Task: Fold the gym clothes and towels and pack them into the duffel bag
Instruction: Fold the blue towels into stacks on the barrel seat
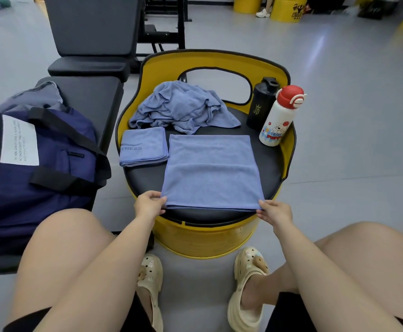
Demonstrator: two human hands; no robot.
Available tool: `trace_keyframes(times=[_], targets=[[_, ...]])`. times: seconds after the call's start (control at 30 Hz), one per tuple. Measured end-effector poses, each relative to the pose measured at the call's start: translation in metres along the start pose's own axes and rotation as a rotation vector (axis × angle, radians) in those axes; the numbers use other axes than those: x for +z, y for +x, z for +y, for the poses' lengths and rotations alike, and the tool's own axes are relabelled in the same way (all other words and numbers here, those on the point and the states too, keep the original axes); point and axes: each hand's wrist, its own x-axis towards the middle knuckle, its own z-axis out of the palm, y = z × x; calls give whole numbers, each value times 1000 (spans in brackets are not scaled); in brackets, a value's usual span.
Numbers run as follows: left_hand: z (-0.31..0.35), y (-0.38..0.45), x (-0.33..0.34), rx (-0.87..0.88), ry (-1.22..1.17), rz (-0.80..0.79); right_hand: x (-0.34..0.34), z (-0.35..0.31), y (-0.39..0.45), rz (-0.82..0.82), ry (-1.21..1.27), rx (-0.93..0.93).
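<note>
Navy fabric duffel bag point(40, 164) on black padded bench point(92, 97), contents hidden. Half-folded blue terry towel point(211, 171) flat on yellow barrel seat point(219, 216), near corners pinched by left hand point(149, 204) and right hand point(275, 212)

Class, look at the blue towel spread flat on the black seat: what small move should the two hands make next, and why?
Probably lift the near edge and fold it away onto the far edge. The left hand and right hand each pinch a near corner of the towel, which lies flat and is larger than the folded towel beside it.
</note>
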Motion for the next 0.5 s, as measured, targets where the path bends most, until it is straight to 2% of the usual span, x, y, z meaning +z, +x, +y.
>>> trace_keyframes(times=[0.27,0.5], targets=[[-7,-1,-1,-7,48,5,0,7,8,56,-7,-5],[-6,-4,-2,16,211,57,1,17,8,60,-69,-11]])
